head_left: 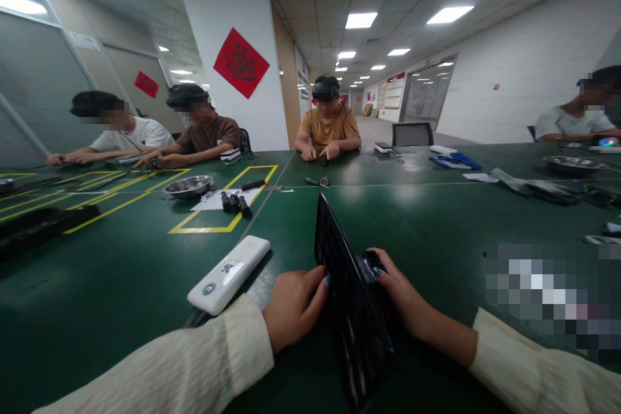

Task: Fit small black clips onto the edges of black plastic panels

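A thin black rectangular panel stands on edge in front of me, tilted, its ridged or slatted face towards the left. My left hand is closed, with thumb and fingers pinched at this face. My right hand is on the other side of the panel, its fingers closed round a small black part with a shiny bit on it. The panel hides some of that part, and its exact kind does not show. Left of my left hand lies a white power bank marked 26.
On the green table, a metal bowl and black clamp-like pieces lie at left. Pliers lie ahead; grey cloth and another bowl are at right. Several people in headsets sit round the table.
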The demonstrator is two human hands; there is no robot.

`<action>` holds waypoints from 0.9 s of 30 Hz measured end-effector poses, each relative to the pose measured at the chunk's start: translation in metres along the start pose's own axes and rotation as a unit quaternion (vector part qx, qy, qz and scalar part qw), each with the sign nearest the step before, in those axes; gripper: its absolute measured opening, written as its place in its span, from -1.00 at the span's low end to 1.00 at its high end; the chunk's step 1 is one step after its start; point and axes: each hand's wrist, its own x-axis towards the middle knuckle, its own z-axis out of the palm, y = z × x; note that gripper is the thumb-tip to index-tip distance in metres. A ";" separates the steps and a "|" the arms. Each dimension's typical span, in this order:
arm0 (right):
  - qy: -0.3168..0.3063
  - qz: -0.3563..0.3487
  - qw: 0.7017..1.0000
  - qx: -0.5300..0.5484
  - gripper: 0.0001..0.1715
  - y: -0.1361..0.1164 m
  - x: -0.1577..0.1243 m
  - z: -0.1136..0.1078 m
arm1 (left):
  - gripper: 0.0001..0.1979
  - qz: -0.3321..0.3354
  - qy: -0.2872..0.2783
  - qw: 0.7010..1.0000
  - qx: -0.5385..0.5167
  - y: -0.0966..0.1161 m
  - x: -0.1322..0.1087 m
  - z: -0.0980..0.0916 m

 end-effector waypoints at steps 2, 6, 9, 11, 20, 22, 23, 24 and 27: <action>-0.006 0.003 1.000 0.009 -0.41 -0.001 0.000 0.001 | -0.66 0.006 -0.002 1.000 0.004 0.000 0.000 0.000; -0.005 0.013 1.000 0.002 -0.39 -0.007 -0.001 0.002 | -0.65 0.010 -0.009 1.000 -0.005 0.002 0.000 -0.002; 0.001 0.008 1.000 -0.009 -0.37 -0.009 -0.001 0.003 | -0.61 0.007 -0.018 1.000 -0.008 0.002 0.001 -0.003; 0.001 0.012 1.000 -0.005 -0.39 -0.008 -0.001 0.002 | -0.58 -0.002 -0.026 1.000 -0.008 0.002 0.002 -0.003; -0.009 0.009 1.000 0.013 -0.45 0.000 -0.001 0.000 | -0.60 -0.030 -0.022 0.999 -0.009 0.002 0.002 -0.002; -0.010 0.009 1.000 0.014 -0.47 0.000 -0.001 0.000 | -0.66 -0.037 -0.014 0.999 -0.014 0.002 0.002 -0.001; -0.010 0.011 1.000 0.015 -0.48 0.001 -0.001 0.000 | -0.68 -0.038 -0.011 0.999 -0.013 0.002 0.001 -0.001; -0.010 0.013 1.000 0.015 -0.48 0.002 0.000 0.000 | -0.69 -0.037 -0.009 0.999 -0.012 0.002 0.001 -0.001; -0.004 0.012 1.000 0.010 -0.47 0.003 0.001 0.000 | -0.69 -0.027 -0.007 1.000 -0.008 0.001 0.000 0.001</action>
